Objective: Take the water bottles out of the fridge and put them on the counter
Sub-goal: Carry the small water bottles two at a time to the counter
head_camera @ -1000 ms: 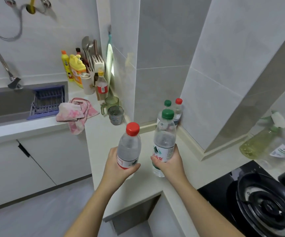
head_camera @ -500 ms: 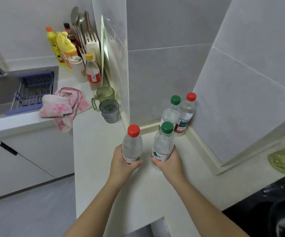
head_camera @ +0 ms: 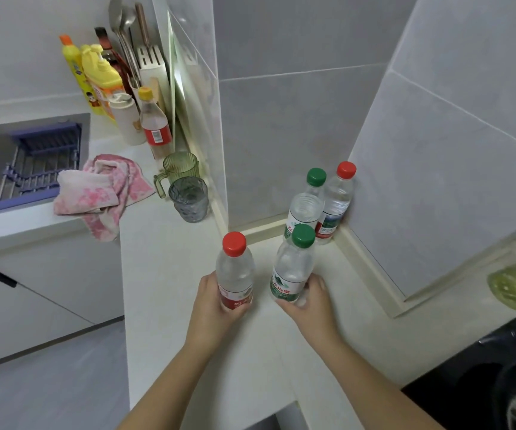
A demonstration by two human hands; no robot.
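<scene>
Now, at centre frame, our left hand [head_camera: 216, 305] clasps the red-capped bottle [head_camera: 235, 274], fingers curled round its label, and our right hand [head_camera: 309, 305] wraps the green-capped bottle [head_camera: 292, 271], both upright over the counter [head_camera: 163, 274]. Above, a second green-capped bottle [head_camera: 304, 209] and a second red-capped bottle [head_camera: 337, 200] stand in the corner.

1. A left hand [head_camera: 216, 302] grips a red-capped water bottle [head_camera: 235, 274], upright over a white counter [head_camera: 163, 274].
2. Just right of it, a right hand [head_camera: 309, 305] grips a green-capped water bottle [head_camera: 292, 274].
3. Behind and right of it, a corner green-capped bottle [head_camera: 304, 209] and a corner red-capped bottle [head_camera: 337, 200] stand touching.
</scene>
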